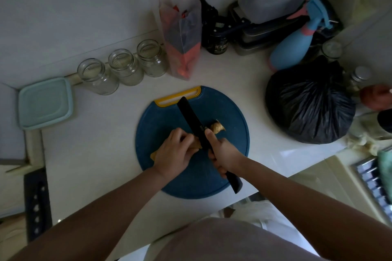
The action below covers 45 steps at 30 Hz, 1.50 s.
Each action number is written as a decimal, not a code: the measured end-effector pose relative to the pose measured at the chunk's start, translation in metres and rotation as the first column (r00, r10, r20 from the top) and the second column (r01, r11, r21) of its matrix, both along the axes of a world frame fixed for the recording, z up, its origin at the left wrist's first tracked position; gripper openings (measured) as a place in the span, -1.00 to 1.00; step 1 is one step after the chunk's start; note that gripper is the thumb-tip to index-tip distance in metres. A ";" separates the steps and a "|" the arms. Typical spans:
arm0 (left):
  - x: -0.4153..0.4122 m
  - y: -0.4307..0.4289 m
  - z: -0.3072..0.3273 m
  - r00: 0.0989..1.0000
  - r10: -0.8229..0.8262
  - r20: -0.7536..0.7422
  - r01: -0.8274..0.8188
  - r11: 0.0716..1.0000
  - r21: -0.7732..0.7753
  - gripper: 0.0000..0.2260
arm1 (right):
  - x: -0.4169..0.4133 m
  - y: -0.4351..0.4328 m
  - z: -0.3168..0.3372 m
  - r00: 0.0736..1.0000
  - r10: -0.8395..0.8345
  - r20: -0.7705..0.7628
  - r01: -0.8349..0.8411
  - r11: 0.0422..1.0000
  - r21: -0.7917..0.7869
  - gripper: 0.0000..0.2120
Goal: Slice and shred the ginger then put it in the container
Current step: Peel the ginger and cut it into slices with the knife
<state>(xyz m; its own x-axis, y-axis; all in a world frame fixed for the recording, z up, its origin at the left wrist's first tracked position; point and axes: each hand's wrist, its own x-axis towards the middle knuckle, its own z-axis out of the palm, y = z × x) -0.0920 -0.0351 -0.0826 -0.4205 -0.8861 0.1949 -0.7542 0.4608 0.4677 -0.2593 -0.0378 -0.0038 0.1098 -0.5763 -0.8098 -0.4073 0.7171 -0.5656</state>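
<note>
A person cuts ginger (pixel 217 127) on a round blue cutting board (pixel 231 110) with a yellow handle, seen from above on a pale kitchen counter (pixel 101 133). The left hand (pixel 175 151) curls over the root near the middle of the board, fingers bent and holding it down. One yellowish end pokes out at the hand's left side and the other shows past the blade. The right hand (pixel 222 152) wraps round the handle of a black knife (pixel 189 116), one finger reaching up along the blade. The blade lies across the ginger just beside the left fingertips, its tip pointing toward the board's yellow handle. A pale green lidded container (pixel 44 103) sits well apart at the counter's left side, near three glass jars (pixel 125 68) lined along the wall. A bulging black bag (pixel 309 104) and a blue spray bottle (pixel 297 44) stand to the right.
</note>
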 end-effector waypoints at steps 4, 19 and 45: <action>-0.001 0.004 0.005 1.000 0.006 -0.004 -0.006 1.000 0.002 -0.61 | -0.010 0.018 0.002 1.000 0.015 -0.016 -0.015 1.000 0.012 -0.41; -0.004 0.004 -0.004 0.998 0.048 0.035 -0.045 0.994 -0.097 -0.76 | -0.010 0.010 -0.012 0.978 0.152 -0.143 -0.156 0.988 -0.019 -0.55; 0.001 0.004 0.001 0.995 0.074 0.071 -0.075 0.997 0.015 -0.77 | -0.003 0.019 -0.016 0.981 0.115 -0.158 -0.139 0.980 -0.145 -0.52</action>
